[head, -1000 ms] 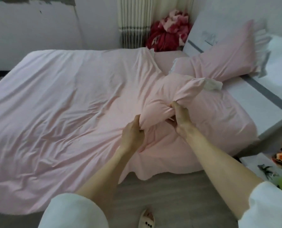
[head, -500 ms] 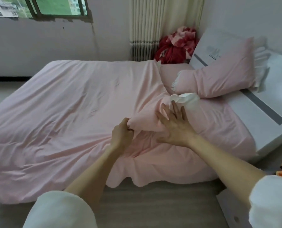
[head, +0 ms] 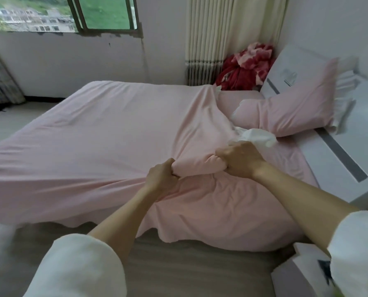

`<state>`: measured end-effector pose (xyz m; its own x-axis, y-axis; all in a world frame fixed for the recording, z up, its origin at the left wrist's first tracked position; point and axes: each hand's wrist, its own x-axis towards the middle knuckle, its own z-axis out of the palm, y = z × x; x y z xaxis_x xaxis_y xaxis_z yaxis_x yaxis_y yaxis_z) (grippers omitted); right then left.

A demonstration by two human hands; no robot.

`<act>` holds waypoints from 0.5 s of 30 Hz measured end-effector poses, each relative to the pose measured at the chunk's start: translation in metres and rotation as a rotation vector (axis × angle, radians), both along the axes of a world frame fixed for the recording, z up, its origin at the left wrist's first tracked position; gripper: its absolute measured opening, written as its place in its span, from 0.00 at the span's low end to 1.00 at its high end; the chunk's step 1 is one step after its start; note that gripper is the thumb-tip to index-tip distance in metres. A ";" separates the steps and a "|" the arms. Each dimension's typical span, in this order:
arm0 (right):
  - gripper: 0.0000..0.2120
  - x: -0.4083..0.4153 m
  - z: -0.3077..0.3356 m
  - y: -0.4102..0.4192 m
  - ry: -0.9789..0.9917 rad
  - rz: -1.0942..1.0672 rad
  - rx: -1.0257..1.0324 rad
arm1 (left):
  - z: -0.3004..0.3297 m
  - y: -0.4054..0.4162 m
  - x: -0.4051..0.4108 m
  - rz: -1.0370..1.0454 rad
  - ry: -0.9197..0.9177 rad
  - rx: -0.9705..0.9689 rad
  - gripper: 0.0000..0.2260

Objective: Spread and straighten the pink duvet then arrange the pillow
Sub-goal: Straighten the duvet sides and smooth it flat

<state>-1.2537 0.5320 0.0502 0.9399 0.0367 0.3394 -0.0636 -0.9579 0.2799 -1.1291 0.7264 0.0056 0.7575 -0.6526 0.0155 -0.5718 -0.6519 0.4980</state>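
A soft pink cotton duvet (head: pixel 118 133) lies spread across most of the bed, fairly smooth over its far and left parts, with its near edge hanging over the side toward the floor. Near the head end, a bunched fold of it sits gathered into a thick roll. The left hand (head: pixel 162 175) is curled around the left end of that roll, and the right hand (head: pixel 239 160) grips the right end, fingers wrapped over the fabric. Just beyond the right hand, a patch of crumpled white cloth (head: pixel 257 138) shows, likely the duvet's inner side or an edge of the bedding; which one cannot be told.

A plump pink pillow with a white frilled edge (head: pixel 286 112) leans tilted against the white padded headboard with a grey stripe (head: pixel 337 151), near the bunched fold but apart from the hands. A red and pink floral bundle of fabric (head: pixel 246 67) sits in the corner by the cream pleated curtain (head: pixel 208 39).

The step in hand appears to be the straightening of the duvet's top corner, so the spreading is mostly done and the pillow is not yet arranged. The next move probably calls for pulling the gathered roll toward the headboard and outward, keeping both grips firm so the fold opens flat, then smoothing the creases near the bed's edge.
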 end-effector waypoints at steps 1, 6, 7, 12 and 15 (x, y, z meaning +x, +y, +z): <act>0.08 -0.007 0.003 -0.002 0.042 -0.028 -0.003 | 0.001 -0.004 -0.008 -0.006 -0.007 0.025 0.11; 0.13 -0.048 -0.001 0.000 0.260 -0.183 0.093 | -0.009 -0.013 -0.049 -0.033 -0.019 0.116 0.17; 0.13 -0.055 -0.005 0.001 0.263 -0.197 0.103 | -0.013 -0.012 -0.055 -0.026 -0.023 0.114 0.15; 0.13 -0.094 -0.025 0.005 0.300 -0.240 0.109 | -0.031 -0.010 -0.091 -0.004 -0.019 0.073 0.08; 0.14 -0.113 -0.033 0.007 0.330 -0.264 0.123 | -0.043 -0.011 -0.110 -0.021 -0.014 0.086 0.07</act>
<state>-1.3671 0.5394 0.0176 0.9703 -0.2416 0.0058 -0.2374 -0.9482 0.2110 -1.2388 0.7153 -0.0369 0.7440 -0.6674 -0.0312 -0.5920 -0.6801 0.4324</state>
